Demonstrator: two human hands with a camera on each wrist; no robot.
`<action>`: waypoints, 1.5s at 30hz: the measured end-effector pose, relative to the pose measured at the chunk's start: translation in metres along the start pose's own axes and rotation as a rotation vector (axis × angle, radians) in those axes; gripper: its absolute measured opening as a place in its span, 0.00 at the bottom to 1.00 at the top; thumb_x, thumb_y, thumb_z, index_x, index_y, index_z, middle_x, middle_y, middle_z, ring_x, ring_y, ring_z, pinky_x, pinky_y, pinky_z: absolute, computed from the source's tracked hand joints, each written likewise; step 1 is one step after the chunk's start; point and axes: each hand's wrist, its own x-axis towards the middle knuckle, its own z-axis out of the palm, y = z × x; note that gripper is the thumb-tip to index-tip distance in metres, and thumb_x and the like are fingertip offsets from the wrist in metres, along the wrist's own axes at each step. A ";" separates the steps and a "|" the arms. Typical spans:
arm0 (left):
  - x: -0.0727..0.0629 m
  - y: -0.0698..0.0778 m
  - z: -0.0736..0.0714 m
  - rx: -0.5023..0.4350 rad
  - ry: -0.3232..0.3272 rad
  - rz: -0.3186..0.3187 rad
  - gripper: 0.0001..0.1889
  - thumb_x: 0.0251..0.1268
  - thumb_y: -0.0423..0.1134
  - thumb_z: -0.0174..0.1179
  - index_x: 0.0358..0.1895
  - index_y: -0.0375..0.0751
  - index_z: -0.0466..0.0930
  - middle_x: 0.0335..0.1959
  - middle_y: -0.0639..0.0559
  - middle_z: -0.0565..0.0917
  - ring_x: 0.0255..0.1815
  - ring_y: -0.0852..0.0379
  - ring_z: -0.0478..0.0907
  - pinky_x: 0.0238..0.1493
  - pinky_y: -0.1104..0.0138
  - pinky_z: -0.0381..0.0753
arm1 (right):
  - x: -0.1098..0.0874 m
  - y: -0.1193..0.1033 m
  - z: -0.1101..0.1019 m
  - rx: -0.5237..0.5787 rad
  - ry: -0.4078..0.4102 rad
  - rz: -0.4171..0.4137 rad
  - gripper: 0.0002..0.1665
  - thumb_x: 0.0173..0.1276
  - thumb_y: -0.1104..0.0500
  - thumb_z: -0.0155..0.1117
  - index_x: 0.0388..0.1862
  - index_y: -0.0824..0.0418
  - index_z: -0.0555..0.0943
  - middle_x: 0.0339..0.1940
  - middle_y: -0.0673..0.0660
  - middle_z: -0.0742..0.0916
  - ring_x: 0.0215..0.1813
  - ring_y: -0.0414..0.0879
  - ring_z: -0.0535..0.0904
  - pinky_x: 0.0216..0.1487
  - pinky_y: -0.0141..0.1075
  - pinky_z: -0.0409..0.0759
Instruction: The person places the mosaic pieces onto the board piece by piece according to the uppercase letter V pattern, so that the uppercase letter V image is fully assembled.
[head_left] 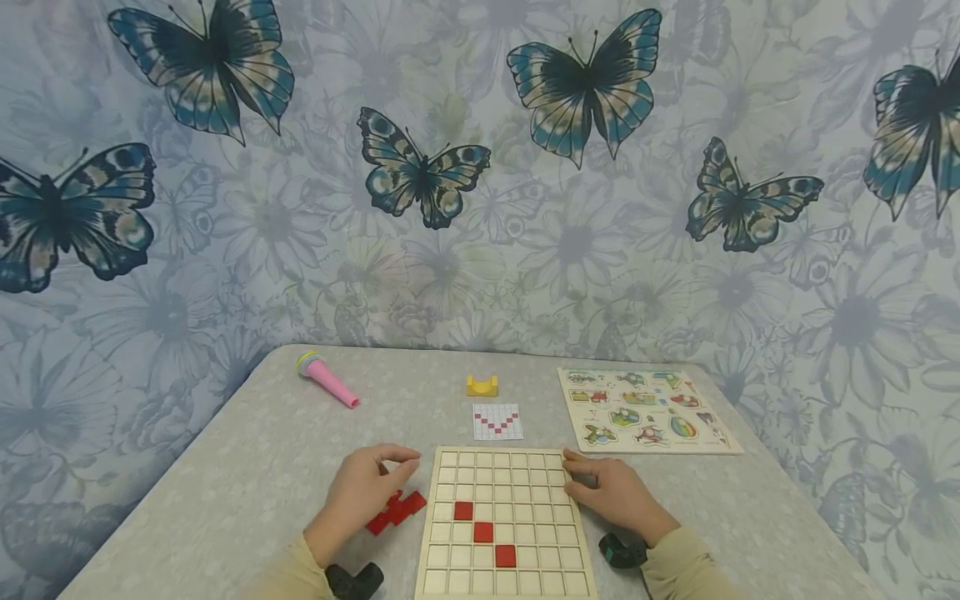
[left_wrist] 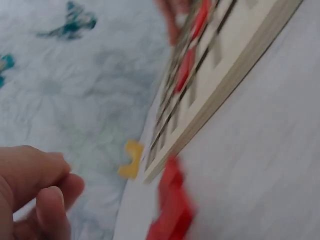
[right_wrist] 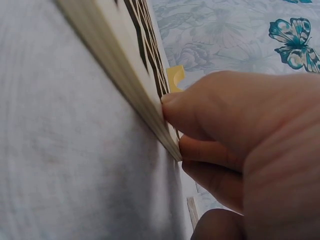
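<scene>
A cream gridded board (head_left: 517, 485) lies in front of me with red square tiles (head_left: 483, 532) set in a slanting row of three cells. Left of the board, my left hand (head_left: 365, 485) hovers over a small cluster of loose red tiles (head_left: 405, 508), also seen blurred in the left wrist view. Its thumb and fingers are loosely bent, with nothing visible between them. At the board's far right corner, my right hand (head_left: 613, 490) touches the edge with thumb (right_wrist: 175, 107) and fingertips. A small card (head_left: 497, 422) printed with a red V of squares lies beyond the board.
A yellow notched block (head_left: 482, 387) stands behind the card. Far left lies a pink toy microphone (head_left: 330, 382). A picture puzzle board (head_left: 651, 412) occupies the back right. Dark straps or devices (head_left: 622, 552) sit by both wrists. A butterfly-patterned wall covering (head_left: 480, 275) rises behind the table.
</scene>
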 end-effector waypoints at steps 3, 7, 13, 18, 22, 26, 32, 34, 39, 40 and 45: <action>0.005 -0.010 -0.019 0.059 -0.002 -0.042 0.10 0.66 0.43 0.70 0.49 0.51 0.91 0.37 0.55 0.90 0.30 0.58 0.79 0.30 0.63 0.78 | 0.000 -0.001 0.000 0.000 0.002 0.004 0.29 0.72 0.49 0.69 0.67 0.59 0.81 0.73 0.53 0.78 0.13 0.38 0.48 0.17 0.31 0.60; 0.008 -0.020 -0.033 0.191 -0.073 -0.029 0.13 0.63 0.43 0.71 0.50 0.47 0.90 0.44 0.55 0.89 0.42 0.57 0.83 0.41 0.58 0.82 | 0.000 -0.001 0.000 0.000 0.007 0.009 0.28 0.72 0.49 0.69 0.67 0.59 0.81 0.73 0.53 0.78 0.14 0.38 0.47 0.18 0.31 0.59; 0.006 -0.024 -0.036 0.253 -0.189 -0.055 0.15 0.55 0.46 0.77 0.43 0.49 0.85 0.33 0.58 0.83 0.32 0.59 0.79 0.32 0.59 0.76 | 0.000 -0.001 0.001 0.001 0.010 0.009 0.28 0.72 0.49 0.69 0.67 0.58 0.81 0.73 0.53 0.79 0.15 0.37 0.46 0.18 0.30 0.58; 0.004 -0.023 -0.031 0.299 -0.215 -0.071 0.15 0.54 0.44 0.78 0.39 0.51 0.81 0.32 0.58 0.83 0.30 0.59 0.77 0.30 0.61 0.74 | 0.000 -0.001 0.001 -0.007 0.011 0.005 0.28 0.72 0.48 0.69 0.67 0.59 0.81 0.73 0.53 0.79 0.14 0.37 0.47 0.18 0.31 0.59; 0.005 -0.023 -0.028 0.343 -0.176 -0.059 0.13 0.55 0.42 0.75 0.41 0.51 0.82 0.35 0.58 0.85 0.31 0.60 0.77 0.29 0.61 0.74 | 0.000 -0.001 0.001 -0.002 0.008 0.003 0.29 0.72 0.48 0.69 0.67 0.59 0.81 0.73 0.53 0.78 0.14 0.37 0.47 0.18 0.31 0.59; 0.006 -0.023 -0.027 0.373 -0.157 -0.046 0.14 0.54 0.44 0.76 0.41 0.52 0.83 0.36 0.59 0.85 0.32 0.61 0.77 0.30 0.61 0.74 | 0.000 0.000 0.001 -0.003 0.005 0.003 0.29 0.72 0.48 0.69 0.67 0.59 0.81 0.73 0.53 0.78 0.14 0.37 0.48 0.19 0.31 0.60; 0.006 -0.024 -0.026 0.376 -0.138 -0.031 0.12 0.54 0.42 0.76 0.40 0.53 0.84 0.37 0.60 0.85 0.32 0.62 0.77 0.30 0.61 0.75 | 0.001 0.001 0.002 -0.007 0.011 0.006 0.29 0.72 0.48 0.69 0.67 0.59 0.81 0.73 0.52 0.78 0.15 0.37 0.48 0.21 0.30 0.61; 0.006 -0.024 -0.026 0.368 -0.126 -0.028 0.11 0.54 0.42 0.75 0.40 0.54 0.84 0.37 0.61 0.85 0.32 0.62 0.76 0.30 0.62 0.74 | 0.001 0.001 0.002 -0.009 0.012 0.008 0.28 0.72 0.48 0.69 0.67 0.58 0.82 0.73 0.52 0.78 0.16 0.37 0.48 0.22 0.30 0.62; 0.005 -0.023 -0.025 0.337 -0.093 -0.015 0.10 0.55 0.44 0.76 0.38 0.57 0.86 0.38 0.62 0.86 0.29 0.61 0.74 0.27 0.62 0.72 | 0.001 0.000 0.002 -0.025 0.020 0.005 0.28 0.71 0.48 0.70 0.66 0.57 0.82 0.73 0.51 0.79 0.17 0.35 0.50 0.30 0.30 0.67; 0.005 -0.023 -0.024 0.328 -0.091 -0.014 0.09 0.55 0.44 0.76 0.38 0.57 0.86 0.38 0.62 0.87 0.28 0.61 0.74 0.27 0.63 0.72 | 0.001 0.000 0.002 -0.026 0.021 0.004 0.28 0.71 0.48 0.70 0.66 0.57 0.82 0.73 0.51 0.79 0.17 0.35 0.50 0.31 0.31 0.68; 0.004 -0.021 -0.022 0.292 -0.090 -0.012 0.08 0.56 0.44 0.76 0.37 0.58 0.87 0.38 0.63 0.87 0.25 0.61 0.73 0.25 0.63 0.71 | 0.001 0.000 0.002 -0.020 0.016 0.002 0.28 0.72 0.48 0.69 0.66 0.58 0.82 0.73 0.52 0.79 0.17 0.36 0.48 0.24 0.31 0.63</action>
